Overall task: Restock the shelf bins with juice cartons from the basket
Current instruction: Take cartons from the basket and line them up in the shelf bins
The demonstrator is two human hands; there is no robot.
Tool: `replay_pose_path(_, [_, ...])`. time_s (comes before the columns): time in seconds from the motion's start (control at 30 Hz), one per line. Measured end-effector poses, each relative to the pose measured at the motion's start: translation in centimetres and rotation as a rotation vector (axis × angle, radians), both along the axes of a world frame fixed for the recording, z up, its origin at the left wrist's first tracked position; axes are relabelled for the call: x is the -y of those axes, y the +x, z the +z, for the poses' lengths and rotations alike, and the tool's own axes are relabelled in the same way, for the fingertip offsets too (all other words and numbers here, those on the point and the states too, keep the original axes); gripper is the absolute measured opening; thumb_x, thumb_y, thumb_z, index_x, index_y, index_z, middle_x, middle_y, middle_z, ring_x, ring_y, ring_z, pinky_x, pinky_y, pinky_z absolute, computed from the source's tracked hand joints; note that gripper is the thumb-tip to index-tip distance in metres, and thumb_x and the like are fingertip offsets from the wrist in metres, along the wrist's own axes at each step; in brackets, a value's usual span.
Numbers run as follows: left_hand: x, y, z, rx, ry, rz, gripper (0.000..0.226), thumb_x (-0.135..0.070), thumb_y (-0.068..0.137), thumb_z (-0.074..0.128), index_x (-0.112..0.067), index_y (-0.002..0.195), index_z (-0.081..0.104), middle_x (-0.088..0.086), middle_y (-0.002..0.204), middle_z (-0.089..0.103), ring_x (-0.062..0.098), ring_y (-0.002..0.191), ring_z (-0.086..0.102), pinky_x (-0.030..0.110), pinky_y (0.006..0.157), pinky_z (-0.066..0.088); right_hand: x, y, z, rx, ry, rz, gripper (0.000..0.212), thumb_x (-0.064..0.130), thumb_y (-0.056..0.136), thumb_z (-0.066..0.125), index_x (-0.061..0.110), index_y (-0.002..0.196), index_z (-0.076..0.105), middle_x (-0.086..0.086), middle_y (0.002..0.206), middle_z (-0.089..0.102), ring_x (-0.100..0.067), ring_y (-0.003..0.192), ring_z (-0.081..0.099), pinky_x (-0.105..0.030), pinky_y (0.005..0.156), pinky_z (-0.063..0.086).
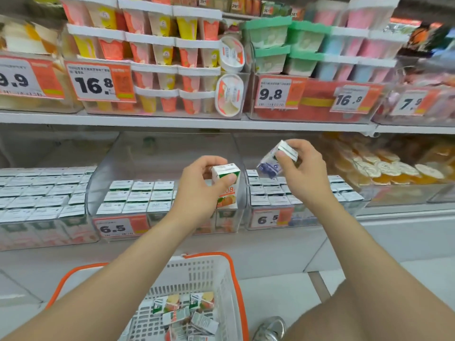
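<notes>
While the left hand (202, 183) grips an orange carton (227, 185), the right hand (301, 168) pinches a tilted blue carton (270, 166).

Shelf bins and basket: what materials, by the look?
Shelf bin: clear, glossy rigid plastic, probably acrylic; cartons show through its walls. Basket: white moulded plastic, matte, perforated grid walls; orange rim likely plastic too.

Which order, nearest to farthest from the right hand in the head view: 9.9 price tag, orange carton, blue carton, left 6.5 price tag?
1. Blue carton, gripped by the right hand.
2. Orange carton, in the left hand.
3. Left 6.5 price tag, middle bin front.
4. 9.9 price tag, far left, higher up.
</notes>
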State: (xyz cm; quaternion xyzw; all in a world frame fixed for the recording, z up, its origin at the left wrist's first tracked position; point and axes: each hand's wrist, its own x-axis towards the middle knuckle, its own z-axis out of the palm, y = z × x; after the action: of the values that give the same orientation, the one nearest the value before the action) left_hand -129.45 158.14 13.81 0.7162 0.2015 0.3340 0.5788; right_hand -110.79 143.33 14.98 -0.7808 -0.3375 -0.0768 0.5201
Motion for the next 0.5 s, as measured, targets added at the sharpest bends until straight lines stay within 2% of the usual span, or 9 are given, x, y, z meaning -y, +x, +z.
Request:
replay_pose_path(0.1, [-0.2,1.4,-0.7,-0.004,0.013,0.003,0.026,-0.011,0.093,0.079,-0.021,0.115,0.071,0.001,0.111,0.072,0.012,0.101,0.067,0.010,0.059,0.053,-0.7,3.6,-1.2,0.195,-0.233,-0.022,0.029,0.022,0.105,0.062,0.019,0.133,0.056,-0.003,0.121,0.063,-0.025,0.109,0.055,-0.033,0.085,0.040])
replay_pose_path(0.23, [-1.0,2.4,-2.0,0.003,-0.028,0.000,0.029,-0.010,0.092,0.079,-0.020,0.117,0.068,0.002,0.112,0.071,0.020,0.107,0.067,0.013,0.059,0.055,-2.0,7.5,-3.1,0.308,-0.578,-0.002,0.036,0.009,0.104,0.060,0.016,0.138,0.052,-0.012,0.131,0.053,-0.035,0.118,0.049,-0.040,0.096,0.041])
replay_pose_path(0.3, [-1.3,2.6,-2.6,0.009,-0.038,0.008,0.033,-0.013,0.091,0.081,-0.022,0.119,0.066,-0.003,0.109,0.073,0.017,0.105,0.067,0.012,0.059,0.054,-2.8,8.6,-3.9,0.301,-0.707,0.057,0.040,0.008,0.104,0.059,0.017,0.141,0.050,-0.013,0.133,0.052,-0.036,0.118,0.052,-0.045,0.098,0.045])
replay_pose_path(0.37, [-1.8,2.7,-3.0,-0.007,0.000,0.022,0.038,-0.021,0.089,0.084,-0.028,0.120,0.063,-0.011,0.105,0.075,0.011,0.101,0.069,0.013,0.064,0.054,-3.6,9.1,-4.2,0.260,-0.808,0.111,0.035,0.019,0.107,0.056,0.019,0.142,0.050,-0.013,0.135,0.054,-0.038,0.119,0.055,-0.050,0.101,0.047])
replay_pose_path(0.43, [-2.1,2.7,-3.2,-0.016,-0.014,0.030,0.038,-0.025,0.089,0.084,-0.030,0.119,0.061,-0.011,0.105,0.076,0.011,0.093,0.071,0.015,0.064,0.055,-4.3,9.2,-4.4,0.204,-0.884,0.163,0.034,0.027,0.110,0.052,0.020,0.143,0.049,-0.013,0.137,0.057,-0.038,0.123,0.054,-0.049,0.103,0.047])
replay_pose_path(0.5, [-2.4,2.6,-3.5,-0.027,-0.029,0.042,0.036,-0.026,0.089,0.084,-0.028,0.116,0.060,-0.009,0.106,0.076,0.013,0.092,0.072,0.016,0.064,0.055,-4.9,9.1,-4.5,0.141,-0.915,0.191,0.033,0.024,0.111,0.048,0.018,0.144,0.050,-0.015,0.136,0.060,-0.037,0.122,0.056,-0.045,0.099,0.049])
